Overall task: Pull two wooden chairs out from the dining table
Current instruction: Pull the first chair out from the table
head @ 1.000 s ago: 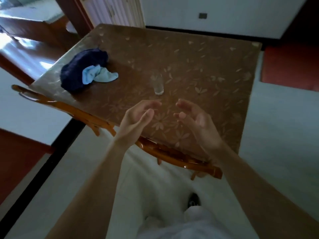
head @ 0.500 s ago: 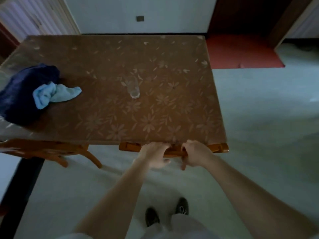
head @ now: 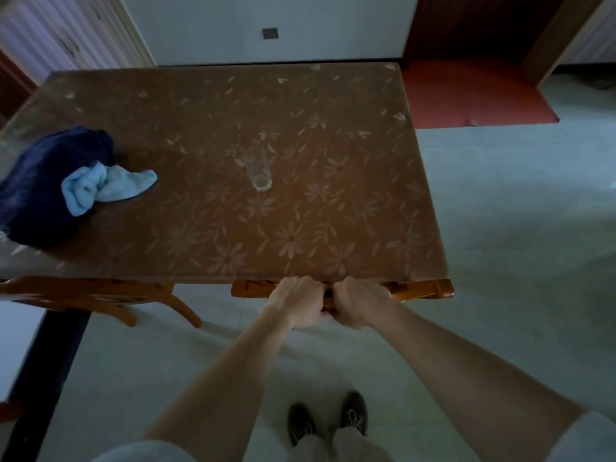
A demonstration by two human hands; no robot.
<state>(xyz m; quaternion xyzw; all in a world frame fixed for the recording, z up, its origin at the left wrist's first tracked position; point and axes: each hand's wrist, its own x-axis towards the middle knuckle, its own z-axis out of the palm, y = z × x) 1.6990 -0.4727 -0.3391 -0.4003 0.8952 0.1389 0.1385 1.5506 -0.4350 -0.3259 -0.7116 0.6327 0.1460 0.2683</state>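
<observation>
A dining table (head: 350,105) with a brown flower-patterned top fills the middle of the view. Under its near edge, at the right, only the orange-brown top rail of one wooden chair (head: 423,289) sticks out. My left hand (head: 296,303) and my right hand (head: 358,303) are both closed around the middle of that rail, side by side and nearly touching. A second wooden chair (head: 83,293) stands at the table's near left corner, its backrest and two legs showing beyond the table edge.
On the table stand a clear glass (head: 257,171) near the middle and a dark blue cloth (head: 40,181) with a light blue rag (head: 103,186) at the left. Pale floor lies around my shoes (head: 328,416). A red mat (head: 466,95) lies at the back right.
One second ago both hands hovered open above the table. They came down and closed on the right chair's top rail, and have since drawn closer together on it.
</observation>
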